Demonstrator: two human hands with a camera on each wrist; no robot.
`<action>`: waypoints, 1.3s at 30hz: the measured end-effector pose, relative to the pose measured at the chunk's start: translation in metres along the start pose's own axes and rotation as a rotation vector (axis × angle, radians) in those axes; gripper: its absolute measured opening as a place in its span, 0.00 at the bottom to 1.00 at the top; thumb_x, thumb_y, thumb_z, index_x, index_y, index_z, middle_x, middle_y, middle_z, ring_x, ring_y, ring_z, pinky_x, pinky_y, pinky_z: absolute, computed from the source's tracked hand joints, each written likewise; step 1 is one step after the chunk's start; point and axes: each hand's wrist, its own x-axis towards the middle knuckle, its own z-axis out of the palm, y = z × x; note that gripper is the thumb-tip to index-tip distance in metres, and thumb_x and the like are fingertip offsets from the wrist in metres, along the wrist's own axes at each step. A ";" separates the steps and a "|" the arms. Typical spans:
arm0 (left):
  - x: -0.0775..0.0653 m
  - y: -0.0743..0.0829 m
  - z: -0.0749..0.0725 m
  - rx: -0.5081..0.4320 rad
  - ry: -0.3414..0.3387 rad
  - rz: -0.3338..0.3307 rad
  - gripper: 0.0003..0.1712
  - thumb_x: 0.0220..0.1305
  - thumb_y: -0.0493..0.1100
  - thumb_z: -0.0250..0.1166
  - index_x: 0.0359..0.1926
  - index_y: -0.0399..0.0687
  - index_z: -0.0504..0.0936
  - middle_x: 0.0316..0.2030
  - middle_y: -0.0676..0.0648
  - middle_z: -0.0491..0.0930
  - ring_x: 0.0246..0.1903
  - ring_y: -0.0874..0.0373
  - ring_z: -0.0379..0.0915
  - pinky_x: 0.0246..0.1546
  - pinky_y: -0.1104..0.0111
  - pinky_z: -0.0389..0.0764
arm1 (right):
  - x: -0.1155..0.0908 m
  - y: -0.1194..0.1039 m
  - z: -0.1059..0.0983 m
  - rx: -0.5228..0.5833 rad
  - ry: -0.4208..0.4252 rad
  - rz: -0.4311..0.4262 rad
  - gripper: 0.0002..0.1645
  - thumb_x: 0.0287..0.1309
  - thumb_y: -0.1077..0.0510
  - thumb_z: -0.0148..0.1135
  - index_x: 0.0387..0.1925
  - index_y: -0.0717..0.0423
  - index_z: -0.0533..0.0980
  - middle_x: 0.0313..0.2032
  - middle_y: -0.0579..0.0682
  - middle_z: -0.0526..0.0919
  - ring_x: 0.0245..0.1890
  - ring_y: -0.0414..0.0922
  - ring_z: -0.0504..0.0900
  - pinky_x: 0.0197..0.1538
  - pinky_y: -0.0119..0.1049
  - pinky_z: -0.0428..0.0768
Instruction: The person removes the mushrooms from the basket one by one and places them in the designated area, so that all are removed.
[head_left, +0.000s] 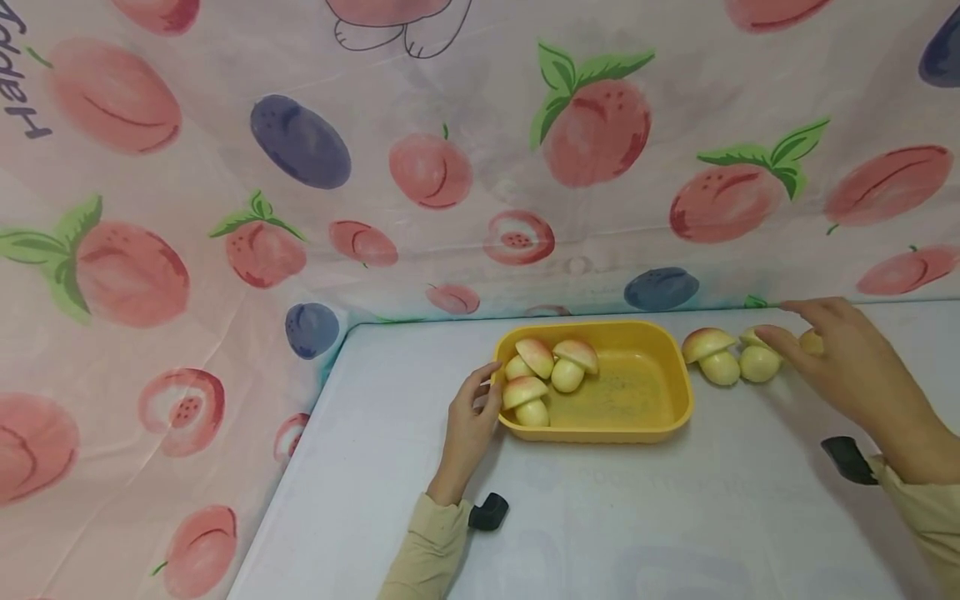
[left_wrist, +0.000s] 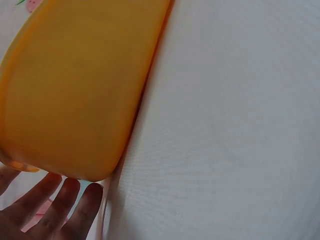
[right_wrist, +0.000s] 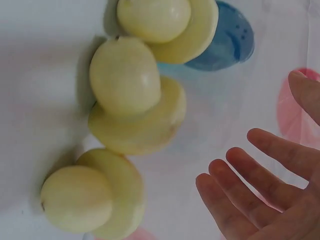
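A yellow plastic tub (head_left: 637,433) stands on the white table. Three mushroom-shaped pieces (head_left: 567,375), pale with reddish caps, lie at its left end. My left hand (head_left: 468,421) is at the tub's left end; in the left wrist view its fairly straight fingers (left_wrist: 67,200) reach the tub's edge. Right of the tub, three more mushroom-shaped pieces (head_left: 720,367) lie in a row. Over the right part of that row hovers my right hand (head_left: 855,358), partly hiding them in the head view. In the right wrist view its spread fingers (right_wrist: 250,175) hold nothing, apart from the pieces (right_wrist: 125,75).
A fruit-print cloth (head_left: 450,100) hangs behind the table and down its left side. The tub and the row of pieces are close to the table's back edge. Black bands (head_left: 489,512) are at both wrists, by the beige sleeves (head_left: 431,542).
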 end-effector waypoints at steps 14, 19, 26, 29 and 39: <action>0.001 0.001 0.000 0.006 0.003 0.002 0.20 0.74 0.35 0.54 0.64 0.38 0.75 0.62 0.39 0.75 0.53 0.44 0.76 0.47 0.63 0.80 | -0.004 -0.019 0.009 0.088 -0.036 -0.092 0.41 0.67 0.40 0.59 0.63 0.71 0.67 0.60 0.74 0.65 0.55 0.71 0.67 0.52 0.72 0.65; 0.000 0.001 0.000 0.012 0.004 -0.007 0.20 0.75 0.36 0.54 0.64 0.38 0.74 0.62 0.39 0.75 0.53 0.45 0.75 0.47 0.62 0.79 | -0.005 -0.026 0.012 0.111 -0.035 -0.134 0.40 0.66 0.41 0.61 0.62 0.71 0.68 0.60 0.73 0.66 0.58 0.71 0.66 0.54 0.72 0.65; 0.000 0.000 0.001 0.006 0.009 -0.012 0.20 0.74 0.35 0.54 0.64 0.38 0.75 0.62 0.40 0.75 0.53 0.45 0.75 0.49 0.57 0.79 | -0.005 -0.038 0.015 0.098 -0.045 -0.190 0.39 0.67 0.40 0.60 0.63 0.69 0.69 0.60 0.71 0.69 0.58 0.69 0.68 0.54 0.71 0.67; 0.000 0.000 0.001 0.005 0.009 -0.014 0.20 0.74 0.35 0.54 0.63 0.38 0.75 0.62 0.41 0.75 0.53 0.45 0.75 0.49 0.56 0.79 | -0.006 -0.043 0.017 0.099 -0.040 -0.216 0.38 0.67 0.40 0.59 0.62 0.69 0.69 0.59 0.69 0.70 0.57 0.68 0.69 0.54 0.70 0.68; 0.000 0.000 0.000 0.010 0.007 -0.006 0.20 0.74 0.35 0.54 0.64 0.38 0.75 0.62 0.39 0.75 0.53 0.45 0.75 0.46 0.62 0.80 | -0.010 -0.060 0.027 0.142 -0.040 -0.277 0.31 0.68 0.46 0.61 0.62 0.63 0.71 0.58 0.64 0.72 0.50 0.63 0.77 0.50 0.64 0.75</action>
